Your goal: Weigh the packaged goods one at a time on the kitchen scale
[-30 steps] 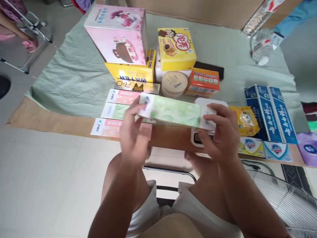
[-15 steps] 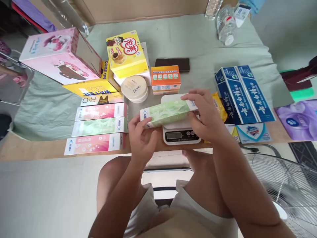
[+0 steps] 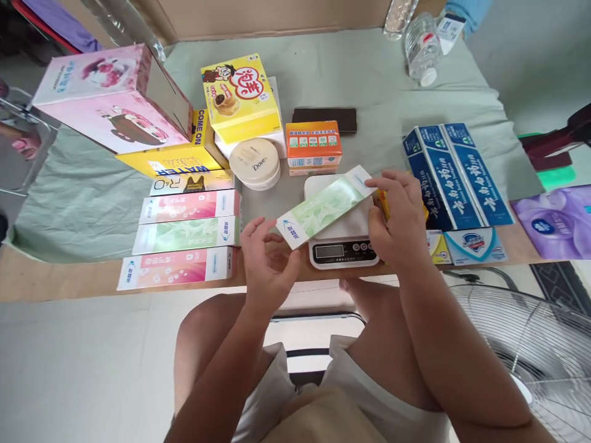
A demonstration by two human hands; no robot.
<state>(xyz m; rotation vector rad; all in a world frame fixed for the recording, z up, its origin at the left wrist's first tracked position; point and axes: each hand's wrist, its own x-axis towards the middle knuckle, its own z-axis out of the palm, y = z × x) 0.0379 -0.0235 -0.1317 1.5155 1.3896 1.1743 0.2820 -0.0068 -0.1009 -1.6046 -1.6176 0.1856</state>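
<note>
A green-and-white toothpaste box (image 3: pixel 325 206) lies slantwise over the white kitchen scale (image 3: pixel 344 251), its left end jutting past the plate. At that end, my left hand (image 3: pixel 270 264) is open, fingers spread and curved, apart from the box or barely touching it. The index fingertip of my right hand (image 3: pixel 399 218) meets the box's right end; its thumb stands apart below, so this hand looks open. Left of my left hand, three similar boxes lie in a column: a pink one (image 3: pixel 189 206), a green one (image 3: pixel 187 235) and another pink one (image 3: pixel 175 268).
Behind the scale are an orange box (image 3: pixel 314 144), a dark phone (image 3: pixel 325 120), a Dove tub (image 3: pixel 255 161) and a yellow snack box (image 3: pixel 240 98). A pink carton (image 3: pixel 115 104) stands left. Blue toothpaste boxes (image 3: pixel 457 175) and a soap box (image 3: pixel 475 246) lie right, above a fan (image 3: pixel 521 344).
The toothpaste box has turned, its left end nearer me and its broad face up over the scale. My left hand has let go of it; my right hand has shifted slightly right.
</note>
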